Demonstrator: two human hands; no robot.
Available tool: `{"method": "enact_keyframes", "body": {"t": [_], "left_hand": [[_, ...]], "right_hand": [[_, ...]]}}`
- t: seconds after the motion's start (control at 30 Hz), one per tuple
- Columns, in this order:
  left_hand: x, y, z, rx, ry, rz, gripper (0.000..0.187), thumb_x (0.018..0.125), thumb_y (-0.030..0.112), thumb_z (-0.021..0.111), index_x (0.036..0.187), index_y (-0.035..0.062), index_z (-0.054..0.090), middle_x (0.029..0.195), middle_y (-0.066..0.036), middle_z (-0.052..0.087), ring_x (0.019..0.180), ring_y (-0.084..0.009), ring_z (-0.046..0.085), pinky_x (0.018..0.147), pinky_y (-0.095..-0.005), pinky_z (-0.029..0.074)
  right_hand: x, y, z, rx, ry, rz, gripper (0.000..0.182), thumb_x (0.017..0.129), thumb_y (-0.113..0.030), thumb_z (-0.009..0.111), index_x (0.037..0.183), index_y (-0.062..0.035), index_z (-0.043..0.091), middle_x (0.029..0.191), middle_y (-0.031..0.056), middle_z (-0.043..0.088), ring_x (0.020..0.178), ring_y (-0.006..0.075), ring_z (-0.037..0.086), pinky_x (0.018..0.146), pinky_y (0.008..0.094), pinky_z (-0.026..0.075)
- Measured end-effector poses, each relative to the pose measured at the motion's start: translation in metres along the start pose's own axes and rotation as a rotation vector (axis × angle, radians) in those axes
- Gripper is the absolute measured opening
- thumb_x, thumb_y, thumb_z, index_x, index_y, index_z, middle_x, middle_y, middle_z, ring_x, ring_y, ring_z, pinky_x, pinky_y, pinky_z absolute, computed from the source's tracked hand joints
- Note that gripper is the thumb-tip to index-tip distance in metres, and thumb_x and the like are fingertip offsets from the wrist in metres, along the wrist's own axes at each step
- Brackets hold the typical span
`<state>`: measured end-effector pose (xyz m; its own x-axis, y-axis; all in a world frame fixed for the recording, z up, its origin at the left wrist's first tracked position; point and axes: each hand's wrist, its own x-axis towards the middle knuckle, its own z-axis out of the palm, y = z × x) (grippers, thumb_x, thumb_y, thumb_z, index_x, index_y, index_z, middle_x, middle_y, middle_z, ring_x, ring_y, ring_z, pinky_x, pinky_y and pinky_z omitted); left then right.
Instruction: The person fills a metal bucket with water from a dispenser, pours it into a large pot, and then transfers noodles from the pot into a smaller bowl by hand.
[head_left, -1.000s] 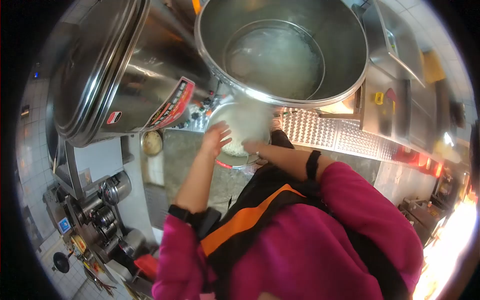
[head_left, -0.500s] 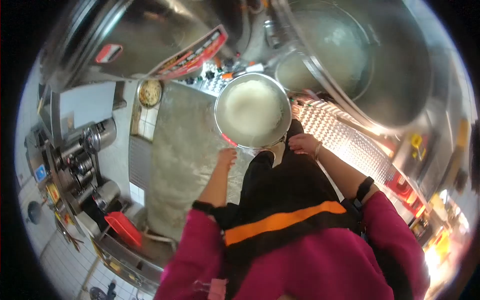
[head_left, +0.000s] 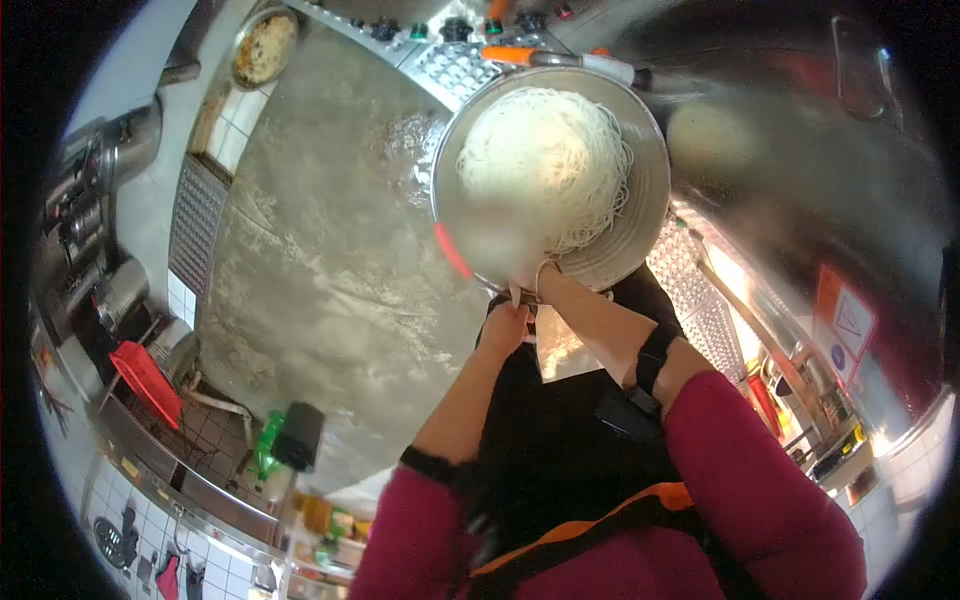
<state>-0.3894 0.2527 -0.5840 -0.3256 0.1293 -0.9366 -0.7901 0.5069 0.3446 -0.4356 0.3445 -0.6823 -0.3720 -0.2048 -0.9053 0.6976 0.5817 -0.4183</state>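
A round metal pot stands in front of me, with a heap of thin white noodles in it. Its rim carries a red mark on the left. My right hand reaches over the near rim, its fingers lost in a blurred pale patch at the noodles' edge. Just below that rim my left hand is closed, fingertips close under my right hand; what it grips, if anything, cannot be made out. A shiny metal sheet shows beneath my right forearm.
A wide grey metal surface fills the left side. An orange-handled tool lies behind the pot near black knobs. Farther left are a pan of food, a red basket and a green bottle. Perforated metal runs along the right.
My view has come closer to the pot, whose noodles now show clearly. My right hand has moved from beside my leg to the pot's near rim, and my left hand has joined it there.
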Motion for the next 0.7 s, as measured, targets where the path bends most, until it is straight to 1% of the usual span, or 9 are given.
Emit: {"method": "enact_keyframes", "body": {"t": [0.1, 0.23, 0.3, 0.37, 0.4, 0.53, 0.6, 0.63, 0.7], "left_hand": [[-0.037, 0.027, 0.007, -0.220, 0.083, 0.087, 0.020, 0.078, 0.018, 0.043, 0.074, 0.0006, 0.051, 0.058, -0.013, 0.054, 0.054, -0.0198, 0.056, 0.053, -0.0305, 0.042], [-0.068, 0.104, -0.012, -0.637, 0.049, 0.260, 0.017, 0.083, 0.016, 0.042, 0.082, 0.0008, 0.048, 0.060, -0.002, 0.047, 0.056, -0.0103, 0.049, 0.053, -0.0229, 0.041], [-0.061, 0.116, -0.017, -0.743, 0.021, 0.321, 0.022, 0.081, 0.016, 0.046, 0.096, -0.0008, 0.046, 0.072, -0.005, 0.053, 0.067, -0.0132, 0.053, 0.061, -0.0237, 0.042], [-0.045, 0.113, -0.018, -0.333, 0.391, 0.341, 0.036, 0.079, 0.012, 0.048, 0.112, 0.0004, 0.039, 0.093, -0.011, 0.054, 0.083, -0.0162, 0.053, 0.068, -0.0254, 0.042], [-0.060, 0.128, -0.034, -0.316, 0.240, 0.232, 0.048, 0.077, 0.008, 0.050, 0.120, 0.0024, 0.031, 0.109, -0.013, 0.047, 0.096, -0.0174, 0.047, 0.077, -0.0264, 0.039], [-0.125, 0.169, -0.068, -0.440, 0.249, 0.531, 0.035, 0.076, 0.010, 0.052, 0.107, 0.0003, 0.042, 0.095, -0.008, 0.052, 0.087, -0.0160, 0.050, 0.072, -0.0261, 0.041], [-0.161, 0.218, -0.093, -0.381, 0.354, 0.775, 0.028, 0.079, 0.008, 0.049, 0.105, 0.0001, 0.044, 0.094, -0.006, 0.052, 0.086, -0.0127, 0.049, 0.073, -0.0245, 0.040], [-0.190, 0.260, -0.102, -0.359, 0.444, 0.905, 0.024, 0.080, 0.007, 0.047, 0.103, 0.0000, 0.045, 0.094, -0.006, 0.051, 0.086, -0.0113, 0.048, 0.073, -0.0237, 0.039], [-0.228, 0.332, -0.107, -0.307, 0.444, 1.166, 0.020, 0.081, 0.006, 0.045, 0.100, -0.0007, 0.046, 0.094, -0.006, 0.052, 0.087, -0.0117, 0.048, 0.074, -0.0236, 0.039]], "right_hand": [[-0.001, 0.003, -0.002, -0.173, 0.181, -0.277, 0.054, 0.062, -0.016, 0.057, 0.112, -0.0011, 0.042, 0.097, 0.0174, 0.053, 0.094, 0.0280, 0.049, 0.081, 0.0354, 0.038], [-0.063, -0.044, -0.069, 0.926, -0.125, 0.014, 0.045, 0.069, -0.008, 0.056, 0.110, -0.0033, 0.039, 0.071, 0.0040, 0.049, 0.061, 0.0136, 0.047, 0.049, 0.0275, 0.040], [-0.082, -0.051, -0.092, 1.073, 0.005, -0.113, 0.050, 0.071, -0.018, 0.057, 0.114, -0.0042, 0.035, 0.074, 0.0038, 0.050, 0.060, 0.0142, 0.047, 0.050, 0.0246, 0.038], [-0.131, -0.077, -0.125, 0.816, 0.088, -0.022, 0.054, 0.072, -0.023, 0.057, 0.117, -0.0054, 0.033, 0.083, 0.0055, 0.051, 0.069, 0.0155, 0.049, 0.053, 0.0266, 0.040], [-0.164, -0.094, -0.138, 0.555, 0.152, 0.088, 0.057, 0.073, -0.028, 0.056, 0.120, -0.0067, 0.031, 0.092, 0.0071, 0.052, 0.079, 0.0168, 0.051, 0.057, 0.0286, 0.043], [-0.319, -0.149, -0.177, 0.437, -0.143, -0.165, 0.054, 0.079, -0.027, 0.051, 0.124, -0.0080, 0.027, 0.107, 0.0065, 0.047, 0.093, 0.0164, 0.046, 0.081, 0.0324, 0.036], [-0.403, -0.181, -0.229, 0.438, -0.436, -0.420, 0.040, 0.079, -0.004, 0.049, 0.117, -0.0029, 0.039, 0.115, 0.0109, 0.043, 0.107, 0.0175, 0.040, 0.088, 0.0277, 0.033], [-0.434, -0.187, -0.260, 0.274, -0.393, -0.625, 0.041, 0.077, -0.009, 0.052, 0.117, -0.0048, 0.039, 0.117, 0.0100, 0.043, 0.105, 0.0143, 0.041, 0.089, 0.0280, 0.033], [-0.474, -0.184, -0.330, 0.308, -0.121, -0.688, 0.037, 0.081, -0.015, 0.046, 0.114, -0.0002, 0.041, 0.116, 0.0110, 0.044, 0.103, 0.0171, 0.043, 0.086, 0.0289, 0.035]]}}
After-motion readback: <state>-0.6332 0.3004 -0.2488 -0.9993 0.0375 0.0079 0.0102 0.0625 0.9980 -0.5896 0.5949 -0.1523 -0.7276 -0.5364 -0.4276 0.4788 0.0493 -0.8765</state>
